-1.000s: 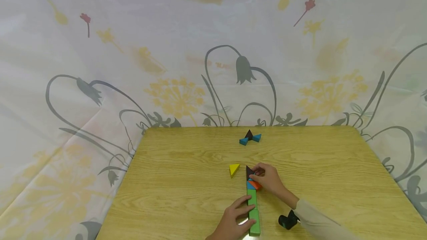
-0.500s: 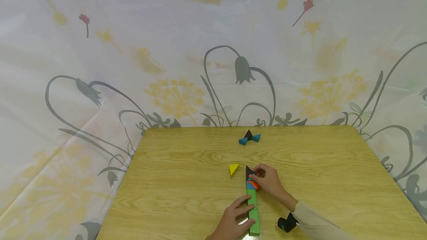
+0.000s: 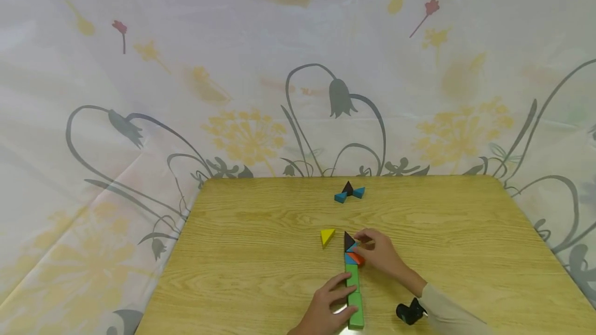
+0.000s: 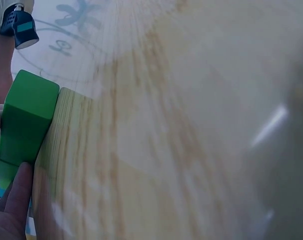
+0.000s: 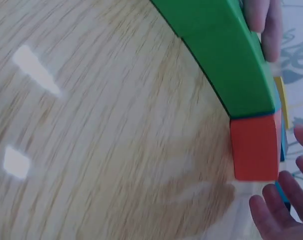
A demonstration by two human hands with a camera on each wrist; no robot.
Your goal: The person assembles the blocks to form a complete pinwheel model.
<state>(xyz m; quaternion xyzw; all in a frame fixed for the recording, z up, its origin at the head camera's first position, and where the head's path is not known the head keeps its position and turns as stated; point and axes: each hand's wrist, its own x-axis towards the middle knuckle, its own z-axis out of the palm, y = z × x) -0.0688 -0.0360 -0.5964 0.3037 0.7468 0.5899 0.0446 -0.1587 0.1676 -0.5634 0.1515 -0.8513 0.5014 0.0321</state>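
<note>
Two green rectangular blocks [image 3: 352,277] stand end to end in a row. Fingers of my left hand [image 3: 323,304] lie fairly straight against their left side and top. Beyond them a blue triangle block [image 3: 349,259] and a red triangle block [image 3: 357,257] sit together. A second blue triangle [image 3: 351,247] and a black triangle block [image 3: 347,242] end the row. My right hand [image 3: 379,255] is at the right of this end, its thumb touching the second blue triangle and its other fingers loosely bent. In the right wrist view its fingers are spread beside the red block [image 5: 255,148].
A yellow triangle block [image 3: 327,237] lies left of the row's far end. Near the table's back edge are another black triangle [image 3: 347,188] and two blue triangles [image 3: 358,192]. A black wrist device [image 3: 410,313] is by the right sleeve. The wooden table [image 3: 261,262] meets a patterned curtain.
My right hand has moved slightly to the right, and its fingers have drawn away from the black triangle. The left hand and the green blocks look unmoved.
</note>
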